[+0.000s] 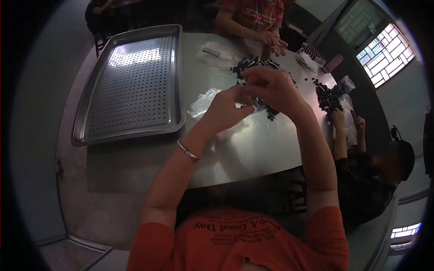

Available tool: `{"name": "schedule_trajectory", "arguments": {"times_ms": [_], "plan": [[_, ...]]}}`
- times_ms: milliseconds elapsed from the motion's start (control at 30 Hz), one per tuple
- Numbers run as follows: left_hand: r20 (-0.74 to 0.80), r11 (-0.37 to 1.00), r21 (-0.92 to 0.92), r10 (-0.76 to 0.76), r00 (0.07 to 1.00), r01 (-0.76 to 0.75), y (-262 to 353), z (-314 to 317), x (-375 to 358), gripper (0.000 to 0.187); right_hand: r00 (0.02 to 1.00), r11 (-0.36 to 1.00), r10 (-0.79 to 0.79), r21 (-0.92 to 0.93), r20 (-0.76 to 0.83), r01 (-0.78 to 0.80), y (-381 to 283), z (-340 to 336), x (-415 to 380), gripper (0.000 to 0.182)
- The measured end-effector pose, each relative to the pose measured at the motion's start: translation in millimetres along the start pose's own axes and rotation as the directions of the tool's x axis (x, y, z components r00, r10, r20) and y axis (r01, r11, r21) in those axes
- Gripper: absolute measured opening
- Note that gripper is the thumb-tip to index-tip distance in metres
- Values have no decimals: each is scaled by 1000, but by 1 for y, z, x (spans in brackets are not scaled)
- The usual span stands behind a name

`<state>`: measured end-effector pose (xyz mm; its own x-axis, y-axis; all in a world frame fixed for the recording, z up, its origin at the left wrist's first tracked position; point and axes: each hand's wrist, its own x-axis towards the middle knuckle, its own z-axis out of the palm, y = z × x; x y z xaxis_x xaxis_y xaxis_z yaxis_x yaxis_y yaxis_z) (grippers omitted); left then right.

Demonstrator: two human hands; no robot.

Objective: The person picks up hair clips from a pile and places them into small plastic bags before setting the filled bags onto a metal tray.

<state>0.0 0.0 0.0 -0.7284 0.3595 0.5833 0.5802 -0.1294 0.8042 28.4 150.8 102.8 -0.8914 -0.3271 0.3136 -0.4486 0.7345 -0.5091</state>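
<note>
In the head view, the person's left hand (228, 106) and right hand (278, 92) are raised near the middle of the frame, above the metal counter (257, 156). Their fingertips come together and overlap. On the left hand, the thumb points to the right, with a gap between it and the bent fingers; the right hand's fingers curl in toward the left. Whether either grip is clamped on something cannot be told, since the fingers hide the spot where they meet.

The pile of small dark pieces (257, 63) lies on the counter in the upper centre of the frame, just beyond the hands and partly covered by the right one; some of it shows below the right wrist. Clear plastic bags (203, 104) lie just left of the left grip. A bracelet (188, 150) circles the left wrist.

A large perforated metal tray (135, 86) fills the upper left. Between it and the pile lies a small grey block (211, 52). At the top, a co-worker in a printed shirt (260, 16) holds both hands together over the far edge. At the right, another person's hands (338, 118) are at a second dark heap (326, 95), beside more clear bags (346, 86). A pink cylinder (333, 63) stands at the upper right.
</note>
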Motion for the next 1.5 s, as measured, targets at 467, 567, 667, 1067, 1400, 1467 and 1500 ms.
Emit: {"name": "schedule_trajectory", "arguments": {"times_ms": [467,567,667,1067,1400,1467,1500], "plan": [[-548,915,50,-311,777,401,15,-171,-41,18,898,888,379,360,-222,-286,82,58,-96,17],[-602,847,159,-324,730,507,6,-239,-59,14,836,833,484,428,-257,-351,107,79,-126,17],[-670,695,354,-279,688,627,7,-301,-79,18,737,751,580,580,-348,-317,129,89,-141,17],[-814,89,580,21,581,810,13,-389,-137,26,807,873,472,317,-356,-370,117,90,-138,14],[-804,453,484,-107,584,749,23,-405,-149,24,829,909,405,263,-386,-322,111,90,-137,13],[-787,454,497,-123,604,740,23,-406,-155,31,828,908,406,278,-386,-315,109,90,-136,13],[-771,455,506,-142,621,733,24,-406,-157,38,830,906,405,288,-385,-309,109,89,-136,13]]}}
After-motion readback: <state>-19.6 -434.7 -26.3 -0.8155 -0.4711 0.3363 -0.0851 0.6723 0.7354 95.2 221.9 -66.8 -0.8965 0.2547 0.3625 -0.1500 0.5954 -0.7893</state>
